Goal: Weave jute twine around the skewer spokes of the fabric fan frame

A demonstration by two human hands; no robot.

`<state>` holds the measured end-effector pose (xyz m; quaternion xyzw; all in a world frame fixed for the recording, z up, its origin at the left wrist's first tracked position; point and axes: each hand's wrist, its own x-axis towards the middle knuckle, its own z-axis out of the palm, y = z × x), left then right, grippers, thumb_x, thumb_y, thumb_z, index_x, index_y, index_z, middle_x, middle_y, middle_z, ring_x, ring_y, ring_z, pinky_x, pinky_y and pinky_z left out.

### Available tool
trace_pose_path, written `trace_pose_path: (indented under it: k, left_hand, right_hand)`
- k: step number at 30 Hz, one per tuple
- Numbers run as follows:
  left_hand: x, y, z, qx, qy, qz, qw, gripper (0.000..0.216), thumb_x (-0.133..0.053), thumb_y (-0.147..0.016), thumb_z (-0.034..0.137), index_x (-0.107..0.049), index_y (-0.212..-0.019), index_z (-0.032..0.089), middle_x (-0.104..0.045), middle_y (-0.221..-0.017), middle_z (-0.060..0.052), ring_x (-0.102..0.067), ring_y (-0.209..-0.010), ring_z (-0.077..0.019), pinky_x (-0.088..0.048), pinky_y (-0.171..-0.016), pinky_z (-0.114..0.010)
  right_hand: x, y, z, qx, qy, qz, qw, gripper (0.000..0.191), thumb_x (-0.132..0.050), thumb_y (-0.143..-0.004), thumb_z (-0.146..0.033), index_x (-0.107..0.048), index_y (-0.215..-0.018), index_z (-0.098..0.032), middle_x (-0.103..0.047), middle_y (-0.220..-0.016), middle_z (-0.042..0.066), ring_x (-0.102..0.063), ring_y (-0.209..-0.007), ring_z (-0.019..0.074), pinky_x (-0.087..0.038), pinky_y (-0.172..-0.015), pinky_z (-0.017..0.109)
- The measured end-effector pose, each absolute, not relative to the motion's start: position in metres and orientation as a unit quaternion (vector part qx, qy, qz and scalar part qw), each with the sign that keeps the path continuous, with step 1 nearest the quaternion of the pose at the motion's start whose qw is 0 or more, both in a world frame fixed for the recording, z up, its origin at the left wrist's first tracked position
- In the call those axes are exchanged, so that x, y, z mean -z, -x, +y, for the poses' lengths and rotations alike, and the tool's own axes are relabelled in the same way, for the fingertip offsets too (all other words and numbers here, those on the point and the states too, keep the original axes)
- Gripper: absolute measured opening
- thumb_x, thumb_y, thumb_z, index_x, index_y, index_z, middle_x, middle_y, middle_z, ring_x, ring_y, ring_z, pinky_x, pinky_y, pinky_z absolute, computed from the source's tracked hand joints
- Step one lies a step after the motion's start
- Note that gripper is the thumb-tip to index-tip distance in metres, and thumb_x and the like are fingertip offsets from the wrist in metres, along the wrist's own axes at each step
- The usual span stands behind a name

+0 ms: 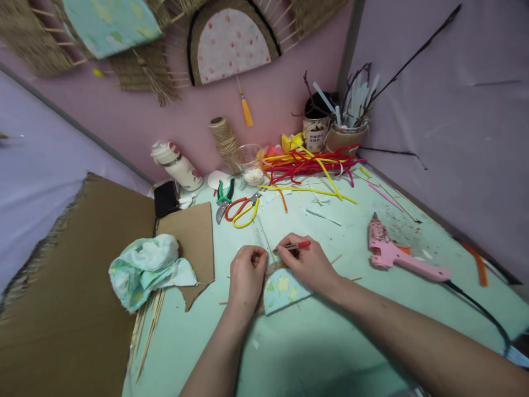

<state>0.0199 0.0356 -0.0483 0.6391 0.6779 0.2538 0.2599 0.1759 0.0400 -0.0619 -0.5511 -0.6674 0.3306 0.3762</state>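
My right hand grips a red-capped pen, its tip pointing left against a clear ruler. My left hand is curled, its fingers pressing down the near end of the ruler and a thin stick. Under both hands lies a half-round piece covered in pale blue flowered fabric with a jute edge. All of this rests on the mint green table.
Pink glue gun with black cord at right. Yellow-handled scissors and green pliers behind the ruler. Pipe cleaners, twine spool, bottle, jars at the back. Cardboard, crumpled fabric and skewers at left.
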Motion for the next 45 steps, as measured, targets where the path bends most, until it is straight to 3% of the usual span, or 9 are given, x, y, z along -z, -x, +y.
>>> trace_pose_path:
  k: [35,45]
  left_hand:
    - [0.049,-0.020,0.036,-0.262,-0.641,0.675,0.256,0.009,-0.056,-0.078,0.022,-0.064,-0.075,0.019,-0.066,-0.076,-0.002,-0.060,-0.067,-0.0142,-0.044,-0.066,-0.026]
    - [0.031,-0.004,0.032,-0.384,-0.556,0.686,0.271,0.016,-0.057,-0.080,0.032,-0.065,-0.083,0.018,-0.066,-0.080,-0.002,-0.059,-0.067,-0.0122,-0.045,-0.063,-0.023]
  right_hand:
    - [0.055,-0.177,0.036,-0.309,0.562,-0.663,0.386,0.014,-0.052,-0.086,-0.024,-0.060,-0.075,-0.020,-0.067,-0.070,-0.002,-0.059,-0.066,0.0145,-0.039,-0.067,0.027]
    - [0.037,-0.194,0.031,-0.269,0.566,-0.629,0.460,0.015,-0.053,-0.087,-0.028,-0.061,-0.077,-0.021,-0.067,-0.073,0.001,-0.060,-0.074,0.0177,-0.042,-0.075,0.032]
